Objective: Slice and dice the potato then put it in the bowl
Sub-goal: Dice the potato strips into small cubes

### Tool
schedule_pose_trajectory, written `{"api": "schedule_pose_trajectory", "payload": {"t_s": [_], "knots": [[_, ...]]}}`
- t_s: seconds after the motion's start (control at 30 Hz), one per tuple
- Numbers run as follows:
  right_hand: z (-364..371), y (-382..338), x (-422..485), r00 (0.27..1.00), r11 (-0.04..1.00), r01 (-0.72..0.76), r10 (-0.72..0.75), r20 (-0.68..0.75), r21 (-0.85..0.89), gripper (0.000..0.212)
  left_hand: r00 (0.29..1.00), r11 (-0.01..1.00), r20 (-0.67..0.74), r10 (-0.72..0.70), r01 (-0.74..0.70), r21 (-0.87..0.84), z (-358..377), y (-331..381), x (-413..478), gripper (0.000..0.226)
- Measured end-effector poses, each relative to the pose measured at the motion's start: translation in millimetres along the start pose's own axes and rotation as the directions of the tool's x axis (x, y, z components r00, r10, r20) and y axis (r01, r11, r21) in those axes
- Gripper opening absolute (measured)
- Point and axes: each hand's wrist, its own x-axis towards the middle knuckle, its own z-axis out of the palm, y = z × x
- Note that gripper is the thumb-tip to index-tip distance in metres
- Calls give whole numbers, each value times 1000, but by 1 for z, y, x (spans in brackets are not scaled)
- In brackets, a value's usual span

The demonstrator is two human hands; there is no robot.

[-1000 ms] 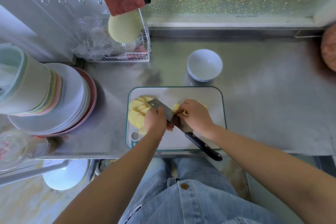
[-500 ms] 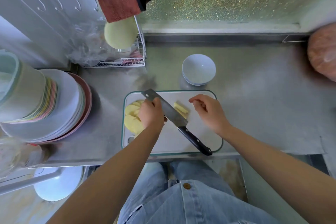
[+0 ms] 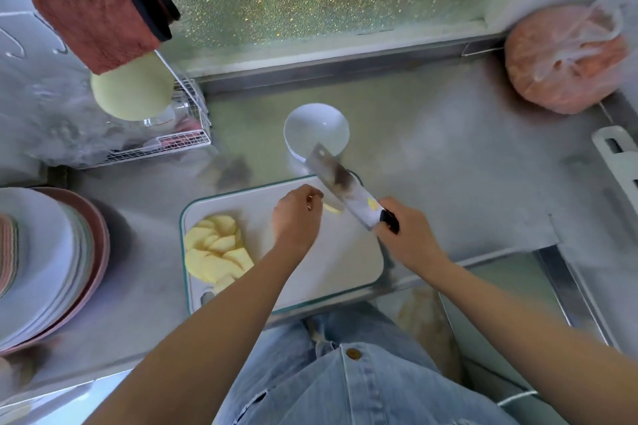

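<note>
Nearest to the person is blue denim clothing (image 3: 345,390), and both bare arms reach from it over the near edge of the metal counter (image 3: 431,155). A white cutting board (image 3: 338,252) with a green rim lies at this near edge. The potato slices (image 3: 215,252) lie in an overlapping pile at the left near corner of the board, pale yellow and flat.

The left hand (image 3: 297,214) is above the far half of the board with the fingers curled inward. The picture is blurred here, so I cannot tell if it holds something. Just beside its fingertips lies a thin potato strip (image 3: 331,209), close to the far edge of the board.

The right hand (image 3: 411,238) is over the right far corner of the board and grips the black handle of the knife (image 3: 340,179). The wide blade is lifted off the board and points away, toward the bowl. A small yellow potato piece (image 3: 372,204) sticks on the flat side of the blade near the handle.

The white bowl (image 3: 316,128) stands on the counter behind the far edge of the board. The tip of the blade covers its near rim in this view.

A stack of plates (image 3: 62,262) stands at the left edge of the counter. A wire rack (image 3: 186,141) is at the far left corner, and a red cloth (image 3: 93,10) hangs above it. A plastic bag (image 3: 566,59) with orange content lies at the far right corner.
</note>
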Motion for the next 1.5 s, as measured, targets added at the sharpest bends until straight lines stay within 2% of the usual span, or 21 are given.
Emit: {"api": "schedule_pose_trajectory", "payload": {"t_s": [0.07, 0.13, 0.23, 0.3, 0.4, 0.5, 0.67, 0.73, 0.87, 0.97, 1.13, 1.2, 1.33, 1.4, 1.5], "knots": [[-7, 9, 0, 999, 1000, -1, 2, -33, 14, 32, 980, 927, 60, 189, -199, 318, 7, -8, 9, 29], [-11, 16, -1, 1000, 1000, -5, 6, -26, 28, 34, 939, 792, 184, 290, -343, 504, 13, -11, 20, 33], [-11, 25, -2, 1000, 999, -28, 28, -9, 16, 21, 897, 590, 293, 329, -438, 678, 24, -12, 36, 28], [-8, 29, -3, 1000, 1000, -24, 24, 1, 16, 10, 894, 523, 293, 340, -438, 731, 26, -12, 40, 23], [-8, 30, -1, 999, 999, -27, 26, 34, 38, 2, 895, 556, 245, 373, -427, 713, 21, -12, 47, 19], [-6, 27, 1, 997, 998, -14, 9, 77, 60, 10, 908, 618, 199, 370, -400, 676, -1, -22, 56, 14], [8, 16, 6, 993, 997, -8, 0, 116, 73, 9, 882, 688, 330, 335, -469, 554, -27, -45, 48, 31], [15, 14, 7, 993, 998, -10, 3, 117, 58, 12, 840, 643, 400, 367, -540, 543, -31, -51, 38, 40], [21, 6, 6, 992, 997, -37, 29, 121, 62, 9, 767, 524, 529, 363, -637, 565, -40, -66, 24, 78], [23, 2, 2, 992, 999, -32, 26, 126, 42, 14, 757, 460, 536, 374, -653, 602, -38, -70, 23, 73], [24, -2, -3, 992, 999, -31, 30, 120, 11, 27, 821, 540, 417, 389, -570, 619, -27, -70, 15, 61], [25, -4, -4, 996, 999, -31, 32, 85, -9, 18, 872, 588, 332, 360, -488, 645, -18, -69, 8, 59], [30, -10, -3, 999, 997, -20, 23, 34, -71, 9, 965, 689, 165, 205, -262, 676, 4, -58, -2, 57], [33, -13, -5, 999, 996, -6, 10, 49, -91, 9, 982, 737, 97, 162, -186, 650, 11, -55, -6, 56], [38, -15, -6, 995, 990, -12, 26, 101, -139, 14, 979, 739, 66, 191, -187, 647, 9, -61, -10, 63]]}}
